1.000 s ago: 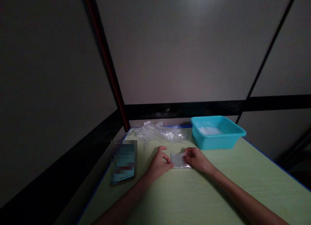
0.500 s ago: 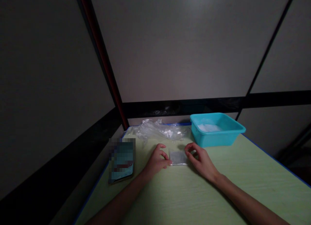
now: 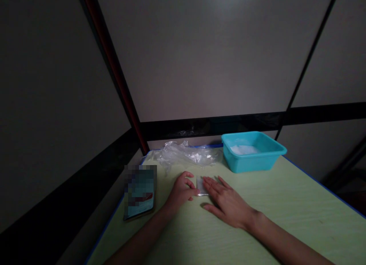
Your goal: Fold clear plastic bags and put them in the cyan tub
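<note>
A small, flat clear plastic packet [image 3: 201,186] lies on the pale green table [image 3: 200,234] between my hands. My right hand [image 3: 224,202] is laid flat with its fingers stretched over the packet's right part, hiding it. My left hand [image 3: 183,189] is at the packet's left edge; its thumb tip touches the lower left corner and its fingers are curved and apart, with nothing held between them.
Crumpled clear plastic [image 3: 185,154] lies along the table's back edge. A turquoise basin [image 3: 253,162] with white material [image 3: 243,149] inside stands at the back right. On the left is a phone-like device [image 3: 141,194], partly pixelated. A wall rises behind the table.
My right hand has gone from curled fingers at the packet's right edge to lying flat over it, further left. My left hand has hardly moved. The whole view has shifted slightly.
</note>
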